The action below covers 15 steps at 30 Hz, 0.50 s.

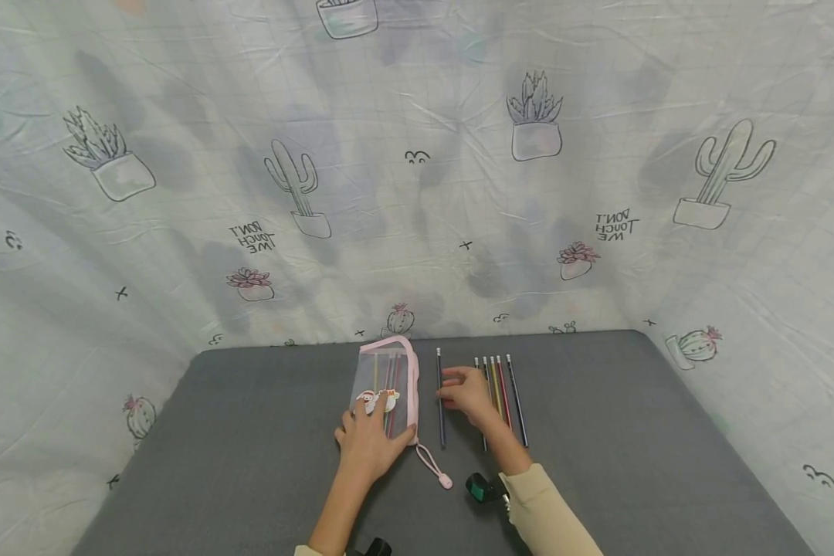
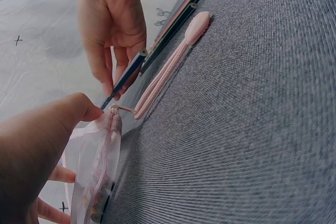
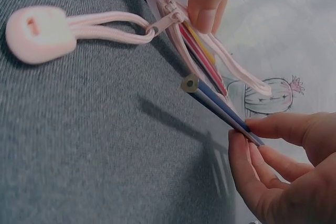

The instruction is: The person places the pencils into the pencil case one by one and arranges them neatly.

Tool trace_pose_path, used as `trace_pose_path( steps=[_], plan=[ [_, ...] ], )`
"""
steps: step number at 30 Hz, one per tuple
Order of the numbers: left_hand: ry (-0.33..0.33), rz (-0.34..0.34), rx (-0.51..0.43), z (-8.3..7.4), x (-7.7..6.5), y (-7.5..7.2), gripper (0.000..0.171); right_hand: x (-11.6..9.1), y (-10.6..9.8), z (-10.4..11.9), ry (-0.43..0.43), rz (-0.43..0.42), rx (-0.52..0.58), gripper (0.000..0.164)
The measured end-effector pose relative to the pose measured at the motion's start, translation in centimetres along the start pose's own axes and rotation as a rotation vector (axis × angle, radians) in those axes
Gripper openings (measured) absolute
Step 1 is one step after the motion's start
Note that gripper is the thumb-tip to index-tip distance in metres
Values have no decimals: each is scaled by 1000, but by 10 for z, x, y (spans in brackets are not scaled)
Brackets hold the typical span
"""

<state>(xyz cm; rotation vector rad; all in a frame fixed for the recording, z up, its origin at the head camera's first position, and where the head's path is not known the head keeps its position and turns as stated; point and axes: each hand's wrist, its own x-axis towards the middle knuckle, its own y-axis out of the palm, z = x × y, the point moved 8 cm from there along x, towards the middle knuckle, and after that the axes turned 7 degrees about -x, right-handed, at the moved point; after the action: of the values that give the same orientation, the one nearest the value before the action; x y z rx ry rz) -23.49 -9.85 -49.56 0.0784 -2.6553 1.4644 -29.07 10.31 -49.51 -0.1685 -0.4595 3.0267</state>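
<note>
My left hand lies over a see-through pencil case with pink trim, its fingers spread on the printed face and its thumb at the zipped edge, gripping the case there. The case's side gapes, and colored pencils show inside. A pink cord pull trails from the zipper onto the cloth. To the right of the case, my right hand pinches a dark blue pencil between thumb and fingertips. The pencil's unsharpened end points back toward me, tilted over the cloth in the right wrist view.
Several more pencils lie roughly side by side beyond my right hand, partly covered by it. The grey cloth-covered table ends at a hanging white curtain with cactus prints. A black wrist device sits by the right sleeve.
</note>
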Motion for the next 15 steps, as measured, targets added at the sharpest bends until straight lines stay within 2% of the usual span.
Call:
trace_pose_path(
  steps=[15],
  plan=[
    [-7,10,12,0,0,0,83,6,17,4,-23,16,-1,43]
  ],
)
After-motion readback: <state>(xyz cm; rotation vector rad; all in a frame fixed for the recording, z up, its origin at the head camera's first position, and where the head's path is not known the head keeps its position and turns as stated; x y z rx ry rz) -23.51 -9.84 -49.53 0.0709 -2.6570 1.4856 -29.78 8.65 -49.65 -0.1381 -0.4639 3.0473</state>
